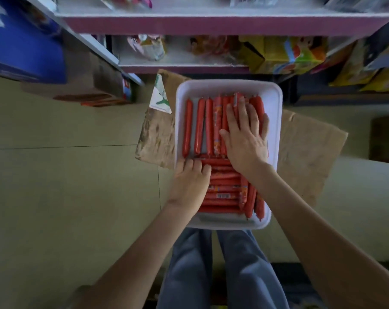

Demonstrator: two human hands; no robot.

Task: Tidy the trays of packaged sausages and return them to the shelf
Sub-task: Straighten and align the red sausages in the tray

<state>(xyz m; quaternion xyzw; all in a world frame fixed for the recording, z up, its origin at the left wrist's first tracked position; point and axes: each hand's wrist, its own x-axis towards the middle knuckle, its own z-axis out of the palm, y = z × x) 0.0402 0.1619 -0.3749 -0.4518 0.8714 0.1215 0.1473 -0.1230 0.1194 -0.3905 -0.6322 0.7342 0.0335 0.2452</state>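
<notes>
A white, round-cornered tray (pixel 276 121) sits on flattened cardboard (pixel 305 150) below the purple-edged shelf (pixel 189 69), holding glossy red sausages (pixel 200 126). On the tray, the right hand (pixel 244 134) lies flat, fingers spread over upright sausages; the left hand (pixel 192 177) curls over crosswise ones.

No words or numbers can be read here. One sausage pack (pixel 222 195) in the tray (pixel 275 103) has a small white patch with dark marks, maybe a barcode, but it is too blurry to read. The white and green card (pixel 160 97) beside the tray shows only shapes. The bright boxes (pixel 289 54) on the shelf (pixel 182 66) have pictures, and their letters are too fuzzy.
</notes>
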